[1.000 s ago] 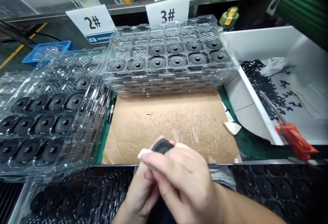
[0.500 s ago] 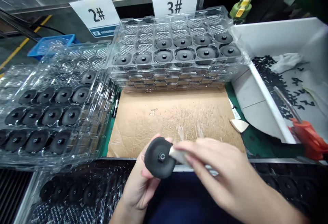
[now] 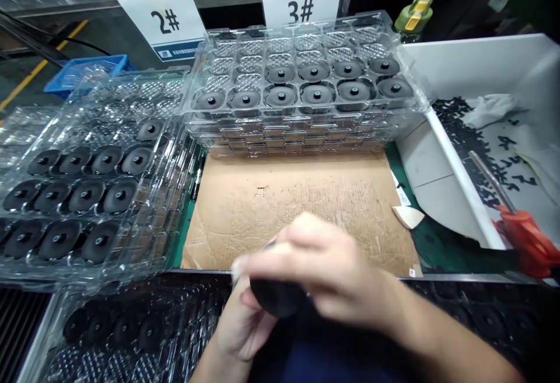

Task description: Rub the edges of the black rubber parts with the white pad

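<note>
My left hand [image 3: 240,324] grips a black rounded cap [image 3: 280,298] from below, near the front edge of the bench. Most of the cap's face is hidden behind my right hand [image 3: 315,266], which is smeared by motion and passes across it. A pale wedge-shaped piece [image 3: 238,267] is pinched in the right fingers, with only a blurred tip showing at the cap's left side. Beneath and beyond both hands lies a flat cardboard sheet [image 3: 262,213].
Clear plastic trays [image 3: 301,114] with similar black caps are stacked at the back; more trays [image 3: 126,219] stand at left. A white bin [image 3: 464,184] at right holds black scraps. Orange-handled tool [image 3: 529,240] rests by its edge. Another pale wedge [image 3: 408,216] lies on the bench.
My right hand has swept left across the cap, taking the pale wedge from its right side to its left. The left hand still holds the cap, now largely covered.
</note>
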A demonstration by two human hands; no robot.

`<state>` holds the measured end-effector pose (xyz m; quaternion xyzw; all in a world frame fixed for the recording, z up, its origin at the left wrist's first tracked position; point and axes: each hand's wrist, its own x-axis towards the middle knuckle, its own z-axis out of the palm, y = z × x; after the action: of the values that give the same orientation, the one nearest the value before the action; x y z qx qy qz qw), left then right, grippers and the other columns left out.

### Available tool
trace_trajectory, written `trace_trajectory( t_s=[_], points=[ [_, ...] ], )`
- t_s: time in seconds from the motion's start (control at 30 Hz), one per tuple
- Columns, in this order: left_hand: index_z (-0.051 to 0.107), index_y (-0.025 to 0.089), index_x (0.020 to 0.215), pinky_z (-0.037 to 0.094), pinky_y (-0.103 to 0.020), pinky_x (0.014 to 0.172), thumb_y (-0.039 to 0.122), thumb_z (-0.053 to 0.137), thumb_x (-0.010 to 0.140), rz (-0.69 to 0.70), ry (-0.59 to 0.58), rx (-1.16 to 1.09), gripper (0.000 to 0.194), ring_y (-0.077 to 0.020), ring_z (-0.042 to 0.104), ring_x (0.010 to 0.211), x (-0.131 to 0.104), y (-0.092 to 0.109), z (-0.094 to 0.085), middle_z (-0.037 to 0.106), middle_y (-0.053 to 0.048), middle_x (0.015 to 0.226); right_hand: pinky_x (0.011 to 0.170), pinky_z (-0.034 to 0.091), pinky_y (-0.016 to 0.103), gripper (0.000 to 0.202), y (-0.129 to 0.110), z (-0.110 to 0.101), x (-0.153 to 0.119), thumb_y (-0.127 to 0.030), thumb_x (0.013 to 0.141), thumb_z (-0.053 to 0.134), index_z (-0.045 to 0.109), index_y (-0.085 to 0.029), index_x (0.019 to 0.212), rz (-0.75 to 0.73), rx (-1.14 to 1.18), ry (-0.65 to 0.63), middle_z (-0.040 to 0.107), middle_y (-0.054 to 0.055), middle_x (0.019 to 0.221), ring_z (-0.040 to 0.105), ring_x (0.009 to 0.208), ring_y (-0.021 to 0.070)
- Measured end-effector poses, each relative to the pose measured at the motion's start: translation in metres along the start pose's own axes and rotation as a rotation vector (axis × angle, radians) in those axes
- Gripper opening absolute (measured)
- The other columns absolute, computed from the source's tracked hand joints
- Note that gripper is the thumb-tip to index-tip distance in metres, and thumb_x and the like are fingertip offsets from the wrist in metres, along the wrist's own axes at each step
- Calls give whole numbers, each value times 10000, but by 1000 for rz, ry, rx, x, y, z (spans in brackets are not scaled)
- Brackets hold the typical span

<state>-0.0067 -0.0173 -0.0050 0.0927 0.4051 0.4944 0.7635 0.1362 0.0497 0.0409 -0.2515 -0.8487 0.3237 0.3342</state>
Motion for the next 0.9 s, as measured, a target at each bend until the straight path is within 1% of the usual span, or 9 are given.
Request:
trace_trajectory(
  t_s=[0.1, 0.2, 0.3, 0.4, 0.53, 0.6, 0.7, 0.8, 0.9],
  points=[
    [606, 275, 1088, 445, -365, 925, 447, 710, 577, -47, -132, -110, 549, -269, 593, 1025, 0, 3, -5, 660, -23, 1098, 678, 418, 237, 299, 22, 1, -15, -143, 885, 400, 580, -200, 1118, 372, -65, 113, 584, 33, 856, 523, 763, 119],
    [603, 285, 1093, 450, -317, 914, 438, 689, 599, -66, -220, -194, 524, -247, 595, 1031, -1, 8, -11, 648, -20, 1134, 665, 423, 239, 321, 42, 22, -46, -141, 887, 405, 541, -226, 1164, 518, -99, 82, 588, 24, 843, 526, 756, 119],
    [593, 280, 1108, 453, -298, 907, 429, 675, 620, -53, -238, -210, 516, -246, 580, 1055, 0, 8, -16, 638, -23, 1152, 644, 419, 269, 306, 56, 51, -77, -123, 863, 415, 599, -232, 1082, 480, -118, -23, 593, 11, 737, 511, 691, 133],
    [589, 272, 1113, 459, -309, 900, 408, 682, 624, -50, -228, -184, 516, -251, 589, 1036, 1, 6, -15, 636, -26, 1151, 636, 408, 301, 274, 55, 53, -83, -127, 836, 452, 637, -236, 1008, 507, -158, -28, 591, 5, 667, 488, 644, 146],
    [592, 259, 1105, 462, -276, 887, 319, 714, 630, 21, -133, -147, 494, -217, 595, 1019, 2, 3, -6, 642, -22, 1128, 669, 427, 281, 311, 17, 20, -49, -177, 870, 452, 537, -249, 1160, 568, -139, 201, 625, 28, 886, 534, 764, 149],
    [600, 247, 1091, 463, -244, 870, 249, 724, 635, 43, -103, -133, 473, -179, 604, 985, 2, 3, -2, 657, -19, 1079, 701, 431, 279, 346, -10, 10, -29, -149, 848, 475, 517, -211, 1186, 404, -92, 288, 629, 39, 954, 549, 791, 148],
    [613, 253, 1062, 454, -272, 892, 187, 733, 622, 19, -118, -125, 461, -170, 606, 954, 3, 3, -1, 663, -1, 1039, 711, 434, 278, 302, -34, 10, -12, -96, 830, 457, 562, -115, 1113, 151, -4, 166, 648, 49, 850, 556, 750, 143],
    [620, 298, 1033, 463, -251, 873, 204, 750, 596, 74, -68, -110, 465, -166, 599, 971, 1, 3, -3, 660, 38, 1051, 704, 432, 255, 250, -35, 16, -5, -101, 839, 459, 583, -146, 1051, 210, 50, -36, 638, 21, 859, 553, 752, 122],
    [621, 285, 1044, 470, -222, 847, 270, 771, 558, 77, 7, -52, 508, -184, 586, 1008, -2, 5, -2, 671, 19, 1035, 671, 420, 313, 291, -30, 20, -3, -124, 840, 442, 550, -121, 1111, 193, -85, 80, 622, 48, 824, 537, 722, 160]
  ],
)
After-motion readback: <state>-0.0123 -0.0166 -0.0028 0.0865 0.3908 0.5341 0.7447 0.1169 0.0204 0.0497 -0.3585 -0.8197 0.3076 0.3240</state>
